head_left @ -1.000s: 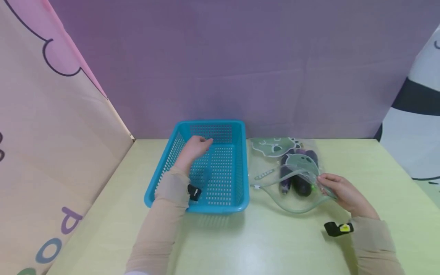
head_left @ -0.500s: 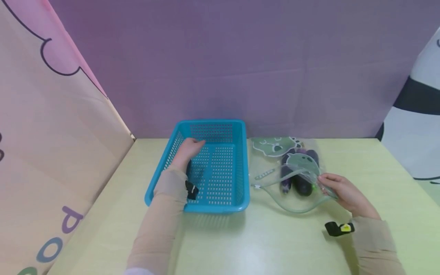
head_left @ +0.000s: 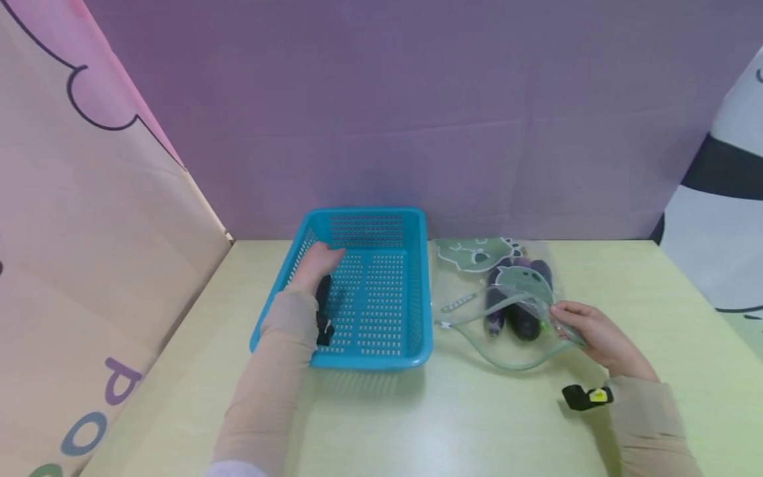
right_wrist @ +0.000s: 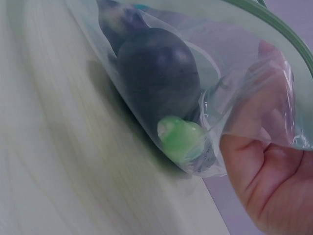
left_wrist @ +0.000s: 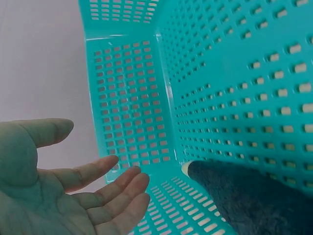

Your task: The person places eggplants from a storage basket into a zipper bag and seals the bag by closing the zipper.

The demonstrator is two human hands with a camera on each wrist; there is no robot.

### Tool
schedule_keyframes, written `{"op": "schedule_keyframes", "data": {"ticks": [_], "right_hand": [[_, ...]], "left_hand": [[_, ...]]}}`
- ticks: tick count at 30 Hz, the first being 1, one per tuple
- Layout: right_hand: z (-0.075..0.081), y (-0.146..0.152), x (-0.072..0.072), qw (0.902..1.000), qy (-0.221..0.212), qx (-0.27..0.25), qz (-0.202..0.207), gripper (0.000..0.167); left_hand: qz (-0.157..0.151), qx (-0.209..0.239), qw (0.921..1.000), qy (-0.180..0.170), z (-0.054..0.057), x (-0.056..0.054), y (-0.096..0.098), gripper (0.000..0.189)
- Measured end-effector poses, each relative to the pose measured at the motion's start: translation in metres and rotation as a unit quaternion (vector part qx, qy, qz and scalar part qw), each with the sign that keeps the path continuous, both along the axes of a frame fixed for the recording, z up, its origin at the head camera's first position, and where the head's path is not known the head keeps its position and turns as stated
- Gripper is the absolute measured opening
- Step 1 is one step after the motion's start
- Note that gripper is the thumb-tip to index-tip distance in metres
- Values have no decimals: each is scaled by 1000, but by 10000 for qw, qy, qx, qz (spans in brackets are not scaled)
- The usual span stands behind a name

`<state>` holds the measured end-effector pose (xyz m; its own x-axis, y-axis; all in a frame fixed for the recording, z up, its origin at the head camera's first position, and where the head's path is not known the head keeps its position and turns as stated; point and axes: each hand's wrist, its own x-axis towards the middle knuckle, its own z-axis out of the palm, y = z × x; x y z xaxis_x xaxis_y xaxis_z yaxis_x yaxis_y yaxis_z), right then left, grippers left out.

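A: Left hand status?

B: Left hand [head_left: 322,258] is in over the blue rectangular perforated plastic basket [head_left: 372,362], near its far left part. Fingers spread, thumb well apart from them.

A: Anything beside it?

B: A long dark eggplant-like thing with a pale tip [left_wrist: 244,196]. Lies inside the basket along the left side, partly under the forearm from where I stand. Just beside the fingers, apart from them. Can't tell if any fingertip touches the basket wall.

A: Right hand?

B: Right hand [head_left: 596,334] is pinching the clear plastic bag with green rim and green cartoon print [head_left: 526,281] at its right edge. Fingers show through the film; exact placement of each is hard to read.

A: Bag contents?

B: At least two dark purple eggplants [head_left: 526,324], side by side under the film. A small bright green lump [right_wrist: 180,139] sits at the near end of one. Bag's mouth gapes toward the person, small white slider [head_left: 445,324] at its left end.

A: Layout?

B: Basket and bag next to each other on the pale yellow-green tabletop [head_left: 381,424], bag on the right. Plain purple backdrop sheet [head_left: 381,119] behind. Beige sleeves [head_left: 650,424] on both arms.
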<state>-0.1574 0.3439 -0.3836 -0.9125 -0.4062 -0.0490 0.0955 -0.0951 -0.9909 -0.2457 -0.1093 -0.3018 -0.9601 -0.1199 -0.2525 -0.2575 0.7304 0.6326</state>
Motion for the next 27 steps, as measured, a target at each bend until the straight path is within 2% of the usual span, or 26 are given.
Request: {"op": "schedule_keyframes", "data": {"ticks": [6, 11, 14, 18, 22, 27], "right_hand": [[-1, 0, 0, 10000, -5, -37, 37, 33], [-1, 1, 0, 10000, -25, -5, 8, 33], [-1, 1, 0, 10000, -41, 28, -25, 33], [-2, 2, 0, 10000, -62, 49, -50, 33], [-2, 2, 0, 9999, -30, 83, -57, 32], [-1, 1, 1, 9995, 153, 271, -26, 30]], "left_hand": [[20, -131, 9999, 16, -2, 0, -5, 59], [155, -28, 9996, -238, -5, 1, -7, 57], [72, -166, 9992, -368, -7, 1, -9, 57], [-100, -559, 9976, -407, -10, 1, -10, 54], [-56, -827, 9955, -451, -13, 0, -10, 51], [161, -865, 9946, -558, -16, 0, -8, 45]]}}
